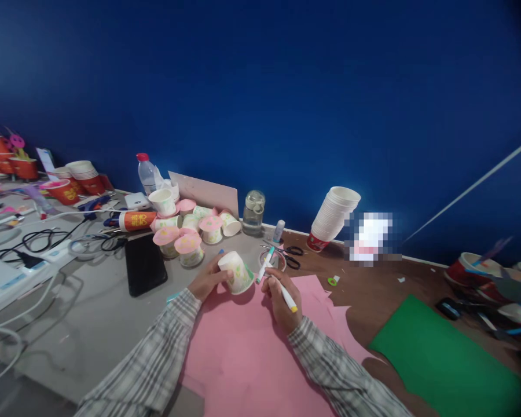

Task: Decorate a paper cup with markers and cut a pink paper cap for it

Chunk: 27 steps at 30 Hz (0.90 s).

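Observation:
My left hand (212,278) is wrapped round a white paper cup (238,273) with a green leafy print, tilted on its side above the pink paper (243,341). Green shows along the cup's lower right edge. In my right hand (283,300) is a white marker (288,297) with a yellow end, pinched just right of the cup. A second white marker (266,263) with teal ends slants beside my right fingertips, over a roll of tape (279,267); whether the fingers touch it I cannot tell. Black-handled scissors (293,257) lie just behind.
Several cups with pink tops (189,246) stand at the left, near a black phone (145,265). A water bottle (254,214) and a leaning stack of cups (334,214) stand by the blue wall. Green sheet (443,353) lies right; cables (39,237) run far left.

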Motion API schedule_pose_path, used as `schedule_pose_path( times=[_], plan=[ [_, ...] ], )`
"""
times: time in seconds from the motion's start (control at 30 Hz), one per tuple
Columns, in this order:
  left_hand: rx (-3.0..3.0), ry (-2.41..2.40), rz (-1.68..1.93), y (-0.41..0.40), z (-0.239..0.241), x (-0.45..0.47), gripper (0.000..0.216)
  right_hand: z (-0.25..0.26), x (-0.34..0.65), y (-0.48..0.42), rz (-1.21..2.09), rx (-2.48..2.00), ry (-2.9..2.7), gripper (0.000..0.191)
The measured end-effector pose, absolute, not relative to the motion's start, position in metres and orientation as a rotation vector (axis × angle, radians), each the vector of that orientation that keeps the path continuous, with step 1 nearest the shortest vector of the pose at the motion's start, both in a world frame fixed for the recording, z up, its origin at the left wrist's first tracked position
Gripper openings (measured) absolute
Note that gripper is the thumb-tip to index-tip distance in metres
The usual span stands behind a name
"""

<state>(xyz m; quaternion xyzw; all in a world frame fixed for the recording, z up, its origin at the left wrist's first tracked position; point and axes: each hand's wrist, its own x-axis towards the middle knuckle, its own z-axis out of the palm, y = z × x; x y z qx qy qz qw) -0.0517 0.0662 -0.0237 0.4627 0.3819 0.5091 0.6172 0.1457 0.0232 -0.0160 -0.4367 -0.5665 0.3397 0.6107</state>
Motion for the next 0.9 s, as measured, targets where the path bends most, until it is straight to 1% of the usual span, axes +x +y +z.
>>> schedule_pose_path(
  times=[0.23, 0.4, 0.67, 0.9],
  plan=[
    [0.942, 0.892, 1.264, 0.0621, -0.0168, -0.05, 0.064, -0.0131, 0.1455, 0.0216, 0.738, -1.003, -1.402, 0.025],
    [0.851, 0.853, 1.234, 0.0605, -0.0157, -0.0497, 0.07, -0.0189, 0.1481, 0.0238, 0.653, -1.003, -1.485, 0.03],
    [0.867, 0.803, 1.194, 0.0594, -0.0151, -0.0487, 0.069, -0.0174, 0.1485, 0.0236, 0.62, -1.011, -1.56, 0.036],
    [0.885, 0.765, 1.145, 0.0587, -0.018, -0.0486, 0.063, -0.0145, 0.1481, 0.0226, 0.636, -0.964, -1.591, 0.038]
  ],
)
